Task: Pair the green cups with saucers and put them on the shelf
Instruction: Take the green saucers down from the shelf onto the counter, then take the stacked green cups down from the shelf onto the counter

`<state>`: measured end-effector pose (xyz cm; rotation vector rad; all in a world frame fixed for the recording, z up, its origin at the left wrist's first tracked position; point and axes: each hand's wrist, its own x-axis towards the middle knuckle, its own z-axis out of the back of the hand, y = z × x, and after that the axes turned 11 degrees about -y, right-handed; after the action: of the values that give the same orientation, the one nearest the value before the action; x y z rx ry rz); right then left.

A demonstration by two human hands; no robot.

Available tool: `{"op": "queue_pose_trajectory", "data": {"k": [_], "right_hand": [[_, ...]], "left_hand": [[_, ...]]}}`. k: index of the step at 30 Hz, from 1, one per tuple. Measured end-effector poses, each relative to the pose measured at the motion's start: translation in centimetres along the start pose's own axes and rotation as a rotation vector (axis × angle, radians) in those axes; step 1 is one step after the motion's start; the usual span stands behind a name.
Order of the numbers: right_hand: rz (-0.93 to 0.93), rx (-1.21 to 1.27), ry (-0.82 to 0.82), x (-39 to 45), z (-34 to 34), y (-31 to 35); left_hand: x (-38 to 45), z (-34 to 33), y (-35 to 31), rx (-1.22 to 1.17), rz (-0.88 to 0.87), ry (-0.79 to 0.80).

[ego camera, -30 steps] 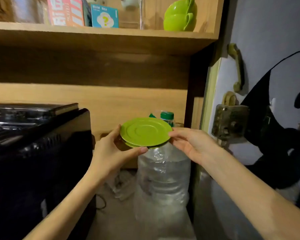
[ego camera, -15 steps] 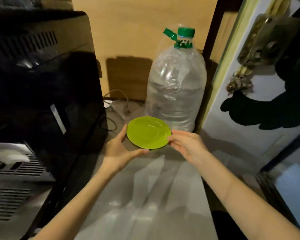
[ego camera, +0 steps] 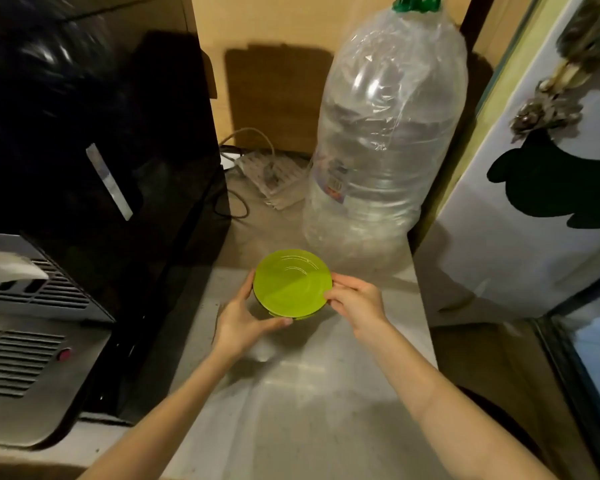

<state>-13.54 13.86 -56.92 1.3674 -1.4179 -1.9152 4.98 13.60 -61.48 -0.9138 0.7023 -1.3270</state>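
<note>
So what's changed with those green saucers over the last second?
The saucers have come down from in front of the wooden wall, near the bottle's cap, to just above the counter, in front of the bottle. The view tipped down too, so the shelf is gone. Unchanged: left hand and right hand grip opposite rims.

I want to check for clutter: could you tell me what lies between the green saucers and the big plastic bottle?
In the head view, only bare countertop separates the green saucers from the plastic bottle.
</note>
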Motion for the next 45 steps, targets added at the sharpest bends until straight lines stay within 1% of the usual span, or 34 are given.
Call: {"op": "queue_pose_trajectory", "data": {"k": [3,9,14,20,26,29,33,36,40,45], "right_hand": [[-0.006,-0.068,-0.013,1.3,-1.2,-1.1],[0.042,-0.189,-0.021,4.4,-3.1,-2.2],[0.12,-0.342,0.017,5.6,-3.5,-2.9],[0.22,-0.438,0.044,5.6,-3.1,-3.8],[0.364,-0.537,0.045,5.0,-3.0,-3.9],[0.403,-0.591,0.061,5.1,-2.9,-3.7],[0.363,-0.659,0.098,5.9,-3.0,-3.1],[0.339,-0.725,0.121,6.6,-3.2,-2.3],[0.256,-0.718,0.141,7.2,-3.4,-1.7],[0.221,-0.73,0.165,7.6,-3.0,-1.0]], "left_hand": [[0.7,-0.2,1.1,-0.035,0.021,0.002],[2.8,-0.7,2.6,0.041,0.026,0.002],[3.0,-1.3,3.5,0.101,0.034,-0.012],[2.7,-1.9,3.9,0.185,0.065,-0.011],[2.7,-1.9,4.4,0.217,0.059,0.028],[2.9,-1.9,4.5,0.22,0.033,0.05],[3.4,-2.0,4.1,0.268,-0.01,0.05],[3.7,-2.1,3.4,0.245,-0.014,0.062],[4.0,-2.3,2.6,0.247,-0.051,0.06],[4.7,-2.4,1.5,0.294,-0.002,0.085]]}}
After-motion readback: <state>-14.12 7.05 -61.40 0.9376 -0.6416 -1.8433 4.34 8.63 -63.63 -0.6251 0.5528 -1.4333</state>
